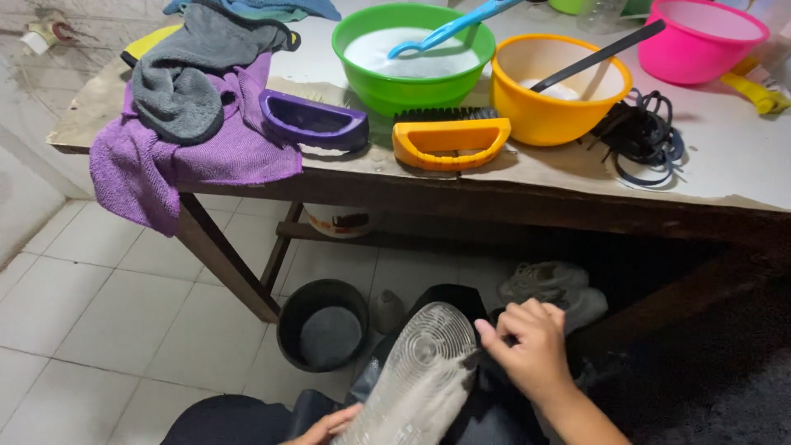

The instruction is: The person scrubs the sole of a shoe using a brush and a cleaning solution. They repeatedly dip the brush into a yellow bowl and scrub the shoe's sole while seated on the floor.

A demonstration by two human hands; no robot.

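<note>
A shoe (424, 375) lies sole-up across the person's lap, its pale ridged tread facing the camera, so the underside is exposed for handling. The right hand (531, 350) is just right of the sole, fingers curled together and pinching at the shoe's dark edge near the toe. The left hand (329, 427) sits below the heel end, at the lower frame edge, only partly visible; it appears to steady the shoe from beneath, though its grip cannot be made out. Just beyond the hands, on the tiled floor, stands a black bucket (323, 325), with a pair of grey shoes (550, 290) under the table (725, 156). Farther away, on the tabletop, are a green bowl (412, 58) of white liquid, an orange bowl (560, 86), purple brush (313, 121) and orange brush (451, 142), and a purple cloth (189, 156) hanging over the edge.
</note>
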